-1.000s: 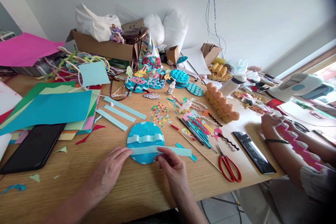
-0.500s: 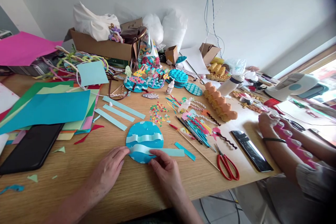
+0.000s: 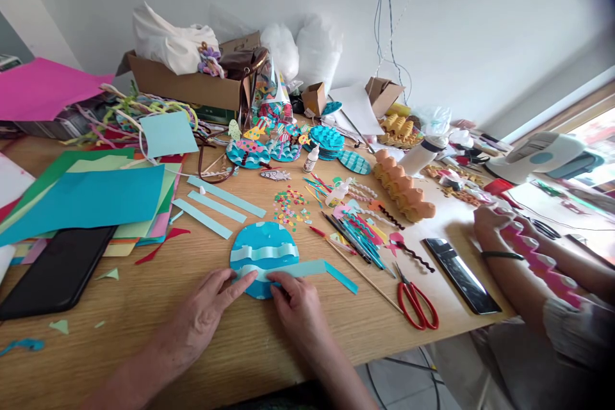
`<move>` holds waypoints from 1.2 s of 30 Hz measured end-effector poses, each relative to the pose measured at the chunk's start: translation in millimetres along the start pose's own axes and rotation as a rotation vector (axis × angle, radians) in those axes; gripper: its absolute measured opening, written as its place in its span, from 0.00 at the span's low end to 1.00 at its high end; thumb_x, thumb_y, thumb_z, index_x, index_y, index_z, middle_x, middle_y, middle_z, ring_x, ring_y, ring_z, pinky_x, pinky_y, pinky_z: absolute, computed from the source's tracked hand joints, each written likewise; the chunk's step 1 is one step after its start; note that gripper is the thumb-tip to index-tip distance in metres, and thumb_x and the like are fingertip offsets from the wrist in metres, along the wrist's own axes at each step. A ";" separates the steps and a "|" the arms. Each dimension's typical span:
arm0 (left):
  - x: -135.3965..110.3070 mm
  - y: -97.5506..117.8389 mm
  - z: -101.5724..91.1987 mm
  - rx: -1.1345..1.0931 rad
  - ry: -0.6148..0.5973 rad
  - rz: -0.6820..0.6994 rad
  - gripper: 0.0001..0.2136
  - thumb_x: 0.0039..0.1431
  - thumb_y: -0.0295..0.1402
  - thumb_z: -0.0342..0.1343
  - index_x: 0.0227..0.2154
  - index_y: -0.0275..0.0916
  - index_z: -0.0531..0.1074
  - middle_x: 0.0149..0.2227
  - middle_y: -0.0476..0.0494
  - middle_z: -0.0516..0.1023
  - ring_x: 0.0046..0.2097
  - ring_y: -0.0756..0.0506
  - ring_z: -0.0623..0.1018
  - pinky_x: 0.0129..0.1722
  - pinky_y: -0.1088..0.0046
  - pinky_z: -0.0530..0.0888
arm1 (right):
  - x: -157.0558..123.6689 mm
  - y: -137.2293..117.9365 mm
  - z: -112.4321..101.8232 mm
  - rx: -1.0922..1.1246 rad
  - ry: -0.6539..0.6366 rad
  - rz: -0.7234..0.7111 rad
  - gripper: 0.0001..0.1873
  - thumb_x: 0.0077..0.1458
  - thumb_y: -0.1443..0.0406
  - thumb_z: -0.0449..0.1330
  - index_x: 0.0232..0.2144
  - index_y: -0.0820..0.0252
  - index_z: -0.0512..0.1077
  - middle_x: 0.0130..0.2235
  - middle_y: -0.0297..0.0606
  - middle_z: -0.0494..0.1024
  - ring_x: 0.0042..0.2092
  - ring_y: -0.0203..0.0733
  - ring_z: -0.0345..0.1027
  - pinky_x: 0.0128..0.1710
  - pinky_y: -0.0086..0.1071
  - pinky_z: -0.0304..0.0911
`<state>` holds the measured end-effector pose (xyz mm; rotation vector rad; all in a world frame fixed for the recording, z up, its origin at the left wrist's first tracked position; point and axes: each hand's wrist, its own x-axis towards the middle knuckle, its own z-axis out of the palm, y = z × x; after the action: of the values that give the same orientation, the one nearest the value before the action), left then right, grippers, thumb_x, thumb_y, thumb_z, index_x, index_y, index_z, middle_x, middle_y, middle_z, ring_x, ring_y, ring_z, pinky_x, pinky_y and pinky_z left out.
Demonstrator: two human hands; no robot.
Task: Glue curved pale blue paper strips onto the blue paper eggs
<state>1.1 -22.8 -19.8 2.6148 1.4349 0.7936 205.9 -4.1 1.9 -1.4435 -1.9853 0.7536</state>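
Note:
A round blue paper disc (image 3: 264, 232) lies on the table in front of me. One wavy light-blue strip (image 3: 269, 252) runs across its middle. Below that, a second light-blue paper strip (image 3: 307, 268) lies over the disc, its free end sticking out past the right edge. My left hand (image 3: 204, 301) is at the disc's left side, one digit stretched out and pressing on the strip, the others at the rim. With thumb and finger, my right hand (image 3: 298, 301) pinches this strip above the disc's lower part.
Loose light-blue strips (image 3: 216, 207), confetti (image 3: 291, 207), glue bottles (image 3: 311, 159), pencils (image 3: 353, 240) and red-handled scissors (image 3: 417, 304) lie around. Coloured paper (image 3: 96, 195) and a black phone (image 3: 57, 269) are left. Another person's hands (image 3: 494, 224) hold a pink egg-carton strip (image 3: 538, 262) at right.
My left hand has shifted slightly right, one digit now reaching across the strip. My right hand has moved slightly left, and the strip's free end has tilted upward.

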 end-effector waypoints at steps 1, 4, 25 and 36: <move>0.0 0.4 -0.4 0.007 -0.014 -0.009 0.33 0.55 0.16 0.37 0.60 0.56 0.49 0.43 0.50 0.73 0.44 0.49 0.75 0.45 0.73 0.73 | 0.6 -0.7 0.1 -0.014 -0.010 -0.001 0.14 0.52 0.71 0.53 0.38 0.58 0.76 0.35 0.39 0.80 0.36 0.43 0.73 0.35 0.31 0.64; 0.6 1.4 -1.0 0.000 -0.035 -0.038 0.34 0.53 0.16 0.37 0.59 0.56 0.52 0.44 0.50 0.73 0.44 0.49 0.75 0.45 0.73 0.73 | 1.9 -3.0 0.1 -0.045 -0.009 -0.002 0.14 0.52 0.72 0.54 0.38 0.57 0.76 0.35 0.39 0.80 0.36 0.43 0.73 0.35 0.30 0.64; 2.5 6.2 6.3 0.143 -0.019 -0.024 0.28 0.53 0.17 0.39 0.52 0.48 0.65 0.41 0.45 0.71 0.40 0.46 0.74 0.41 0.71 0.74 | 3.7 -0.4 3.6 -0.004 0.114 0.053 0.12 0.51 0.72 0.53 0.32 0.59 0.76 0.31 0.40 0.77 0.33 0.41 0.71 0.33 0.29 0.63; 4.3 11.9 12.3 0.225 -0.134 -0.102 0.27 0.53 0.16 0.40 0.51 0.49 0.67 0.41 0.45 0.71 0.41 0.45 0.73 0.43 0.68 0.73 | 0.6 3.3 4.2 0.084 0.165 0.071 0.12 0.51 0.72 0.52 0.33 0.60 0.75 0.31 0.39 0.78 0.33 0.41 0.71 0.33 0.29 0.64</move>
<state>17.9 -23.7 -25.3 2.6646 1.6908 0.4601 204.9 -3.1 -3.3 -1.4830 -1.7664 0.7152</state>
